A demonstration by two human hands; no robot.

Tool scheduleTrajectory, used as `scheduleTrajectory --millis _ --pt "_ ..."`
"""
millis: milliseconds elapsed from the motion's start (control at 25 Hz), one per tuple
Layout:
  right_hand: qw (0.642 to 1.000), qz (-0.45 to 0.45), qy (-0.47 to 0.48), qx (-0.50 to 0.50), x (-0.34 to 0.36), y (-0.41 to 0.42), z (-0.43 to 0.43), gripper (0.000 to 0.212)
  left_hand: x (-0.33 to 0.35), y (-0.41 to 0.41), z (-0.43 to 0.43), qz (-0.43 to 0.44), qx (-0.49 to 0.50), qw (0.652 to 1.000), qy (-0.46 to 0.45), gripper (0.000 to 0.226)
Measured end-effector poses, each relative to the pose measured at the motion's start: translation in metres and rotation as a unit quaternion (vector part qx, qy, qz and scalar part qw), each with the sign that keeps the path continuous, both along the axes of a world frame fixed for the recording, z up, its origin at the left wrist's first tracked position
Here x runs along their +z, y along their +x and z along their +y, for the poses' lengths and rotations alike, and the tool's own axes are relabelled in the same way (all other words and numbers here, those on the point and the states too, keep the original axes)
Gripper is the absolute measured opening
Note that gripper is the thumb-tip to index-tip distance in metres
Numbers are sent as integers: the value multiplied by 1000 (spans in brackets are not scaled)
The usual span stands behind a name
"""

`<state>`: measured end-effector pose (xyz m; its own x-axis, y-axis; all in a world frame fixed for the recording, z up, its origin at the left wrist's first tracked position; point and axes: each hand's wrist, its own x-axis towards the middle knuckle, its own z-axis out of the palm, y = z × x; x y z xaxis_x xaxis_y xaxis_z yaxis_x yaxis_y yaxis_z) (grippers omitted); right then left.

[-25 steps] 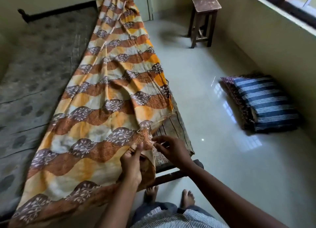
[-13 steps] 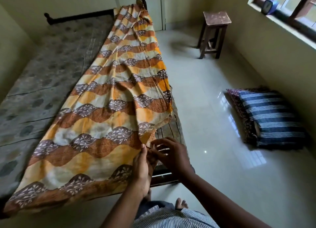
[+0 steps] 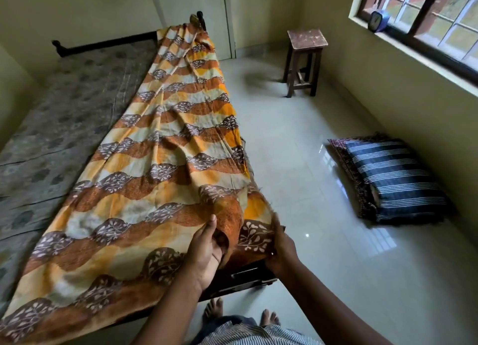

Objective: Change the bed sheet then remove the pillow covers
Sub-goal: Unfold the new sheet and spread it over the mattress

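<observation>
The orange sheet (image 3: 155, 168) lies along the right side of the bed (image 3: 64, 117). At the bed's near corner, the left hand (image 3: 207, 251) and the right hand (image 3: 280, 246) each pinch the sheet's edge. Two pillows (image 3: 393, 179), still in their covers, lie on the floor to the right of the bed.

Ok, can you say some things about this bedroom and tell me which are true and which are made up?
1. The left hand and the right hand both hold the orange sheet. True.
2. The striped pillow lies on the bed. False: it lies on the floor.
3. The orange sheet covers the whole mattress. False: it covers only the right side.
4. A wooden stool stands on the floor. True.
5. The blue clock sits on the wooden stool. False: it sits on the windowsill.
</observation>
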<state>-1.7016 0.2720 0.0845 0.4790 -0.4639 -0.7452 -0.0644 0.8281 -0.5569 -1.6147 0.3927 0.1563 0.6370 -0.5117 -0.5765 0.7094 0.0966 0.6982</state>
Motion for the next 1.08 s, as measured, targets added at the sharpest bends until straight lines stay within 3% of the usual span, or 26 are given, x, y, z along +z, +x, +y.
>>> scheduleTrajectory --millis 120,240,600,840,960,1080 --pt "998 22 -28 59 -22 -21 -8 39 -3 -2 -3 8 4 1000 -5 36" --pt "991 82 -100 15 -32 -42 -28 33 -7 -4 -11 18 -27 999 -3 31" --pt "970 92 -214 -66 7 -89 -112 12 -1 -27 -88 2 -186 982 -29 28" --pt "974 102 -140 -146 -2 -115 -158 9 -8 -49 -120 -16 -245 969 -24 25" --pt "982 137 -80 -104 -27 -121 -144 12 -19 -58 -122 -15 -254 967 4 22" --pt "983 145 -92 -58 -42 -128 -116 8 -33 -63 -120 -15 -253 966 42 23"
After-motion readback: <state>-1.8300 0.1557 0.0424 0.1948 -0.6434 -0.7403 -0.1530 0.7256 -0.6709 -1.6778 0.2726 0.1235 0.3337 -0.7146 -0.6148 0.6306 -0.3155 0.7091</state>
